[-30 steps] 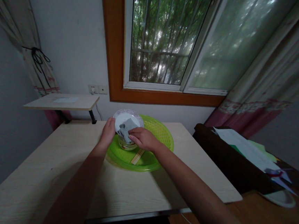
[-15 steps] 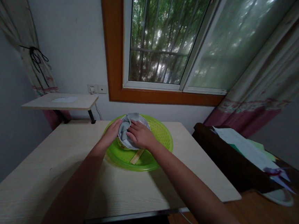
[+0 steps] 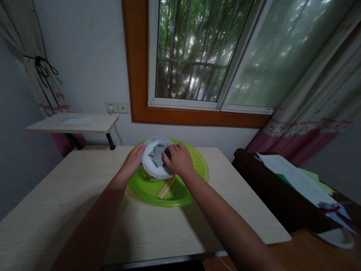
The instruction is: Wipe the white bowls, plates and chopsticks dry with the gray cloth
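Observation:
My left hand [image 3: 134, 159] grips the left rim of a white plate [image 3: 151, 168] and holds it tilted toward me. My right hand [image 3: 179, 160] presses a grey cloth [image 3: 157, 154] against the plate's face, fingers curled on the cloth. Under the plate a patterned bowl [image 3: 149, 177] stands in a round green plastic basket [image 3: 192, 172]. A pair of wooden chopsticks [image 3: 167, 187] lies in the basket just below my right hand.
The basket sits at the far side of a light wooden table [image 3: 64, 213]. A small raised shelf [image 3: 72, 123] stands at the table's back left. To the right, a dark piece of furniture [image 3: 274, 194] carries papers [image 3: 294, 176]. A window fills the wall behind.
The plate was tipped up toward me, then laid flatter over the bowl. My right hand has slid the cloth across its face from the lower left toward the right.

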A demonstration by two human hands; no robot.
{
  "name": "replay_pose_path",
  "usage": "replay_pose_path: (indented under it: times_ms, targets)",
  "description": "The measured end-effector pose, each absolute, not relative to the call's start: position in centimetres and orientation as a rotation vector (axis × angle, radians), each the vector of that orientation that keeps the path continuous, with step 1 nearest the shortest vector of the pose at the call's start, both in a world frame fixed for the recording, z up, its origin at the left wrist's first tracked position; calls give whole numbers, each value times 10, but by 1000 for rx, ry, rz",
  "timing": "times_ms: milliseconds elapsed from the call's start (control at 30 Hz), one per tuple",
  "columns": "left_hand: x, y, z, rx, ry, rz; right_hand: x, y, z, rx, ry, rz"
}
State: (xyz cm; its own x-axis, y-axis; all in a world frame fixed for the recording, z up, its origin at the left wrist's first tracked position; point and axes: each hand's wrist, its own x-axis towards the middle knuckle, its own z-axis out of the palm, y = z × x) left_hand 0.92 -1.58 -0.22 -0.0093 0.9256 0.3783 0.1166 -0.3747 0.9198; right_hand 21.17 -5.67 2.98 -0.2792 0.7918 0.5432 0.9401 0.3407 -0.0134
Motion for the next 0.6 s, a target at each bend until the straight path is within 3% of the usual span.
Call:
replay_pose_path:
  times_ms: [333, 600]
  targets:
    - [7, -16, -3, 1581, 1094, 1445, 213, -53, 23, -1159, -2324, -275]
    - [7, -13, -7, 1644, 1116, 1407, 209, -58, 23, -890, -2505, -333]
